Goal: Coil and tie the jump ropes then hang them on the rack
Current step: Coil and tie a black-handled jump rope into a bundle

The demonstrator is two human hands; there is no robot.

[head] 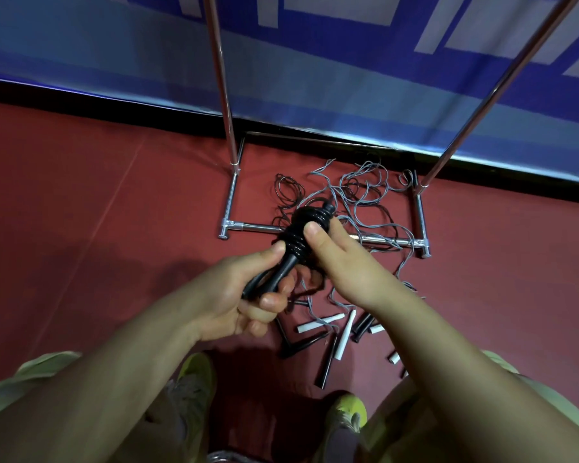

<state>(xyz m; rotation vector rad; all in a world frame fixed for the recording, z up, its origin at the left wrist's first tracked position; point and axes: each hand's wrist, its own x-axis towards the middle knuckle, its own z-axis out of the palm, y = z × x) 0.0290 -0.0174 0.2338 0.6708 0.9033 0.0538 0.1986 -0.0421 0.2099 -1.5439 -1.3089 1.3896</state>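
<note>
Jump rope point(303, 240), black, coiled round its paired handles and held in both hands above the floor point(81, 208).

Left hand point(244, 295) has its fingers curled round the lower ends of the two black handles, thumb lying along them just below the coils. Right hand point(341, 262) wraps the wound cord from the other side, thumb pressed flat on the top turns; its fingers are hidden behind the bundle. Beyond the hands, loose grey and black ropes point(365, 195) lie tangled on the red floor across the base bars of a metal rack point(229, 192), whose two uprights rise toward a blue wall. Below the right hand, several black and white handles point(345, 332) lie scattered. Nearest the person, two yellow-green shoes point(194, 379) show between the forearms.
</note>
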